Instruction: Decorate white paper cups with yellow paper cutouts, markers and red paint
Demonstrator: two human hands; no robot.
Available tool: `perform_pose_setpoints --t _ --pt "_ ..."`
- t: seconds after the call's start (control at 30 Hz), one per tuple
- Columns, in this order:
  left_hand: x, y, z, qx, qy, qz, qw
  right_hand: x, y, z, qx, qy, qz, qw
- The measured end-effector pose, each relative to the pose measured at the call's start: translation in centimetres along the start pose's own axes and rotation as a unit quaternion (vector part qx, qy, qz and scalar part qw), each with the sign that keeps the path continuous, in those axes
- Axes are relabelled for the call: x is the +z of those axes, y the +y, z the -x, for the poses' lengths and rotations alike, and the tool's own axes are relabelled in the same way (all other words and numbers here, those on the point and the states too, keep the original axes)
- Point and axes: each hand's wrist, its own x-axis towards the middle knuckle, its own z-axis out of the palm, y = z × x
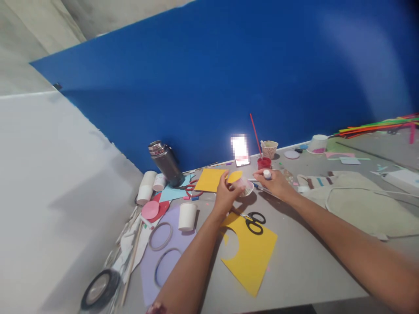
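My left hand grips a small paper cup tilted on its side, with a yellow paper piece at its near end. Whether that piece is stuck to the cup, I cannot tell. Just right of the cup, my right hand is closed around a thin tool with a round white end; its tip is hidden. A pen with a blue end lies under this hand. Below the hands, black-handled scissors rest on a yellow sheet with a round cut-out.
Left stand a white paper cup and a dark flask. Two rings lie on purple paper near black tape. Behind are a lit phone and a red paint pot. A beige cloth bag lies right.
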Motion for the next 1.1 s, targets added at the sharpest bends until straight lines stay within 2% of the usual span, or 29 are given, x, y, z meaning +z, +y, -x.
perform_pose_setpoints --t 0.07,0.13,0.23,0.3,0.47,0.67,0.8,1.0,1.1 --pt "-0.3 0.8 0.0 -0.024 0.011 0.074 0.997 0.5 -0.2 0.4 0.042 -0.047 -0.051 0.997" --pt "-0.4 1.6 0.1 -0.017 0.019 0.115 0.993 1.1 -0.4 0.9 0.082 -0.100 -0.116 0.985" --pt "0.1 2.2 0.5 0.012 0.014 0.119 0.993 2.0 -0.9 1.5 0.120 -0.160 -0.216 0.955" --pt "0.4 2.4 0.7 0.027 0.001 0.102 0.994 2.4 -1.1 1.7 0.134 -0.177 -0.270 0.937" --pt "-0.4 2.5 0.6 0.043 -0.068 0.081 0.993 2.3 -0.9 1.7 0.152 -0.178 -0.353 0.906" --pt "-2.0 3.1 0.1 0.054 -0.016 0.027 0.998 2.4 -0.4 1.8 0.177 -0.174 -0.384 0.890" --pt "-1.7 2.9 0.2 0.078 -0.022 -0.014 0.997 2.7 -0.4 2.1 0.188 -0.182 -0.387 0.884" --pt "-1.2 2.2 0.3 0.074 -0.026 0.033 0.996 2.4 -0.3 2.1 0.183 -0.187 -0.386 0.885" --pt "-1.1 2.2 0.2 0.116 -0.013 -0.008 0.993 2.3 -0.2 2.1 0.184 -0.194 -0.385 0.883"
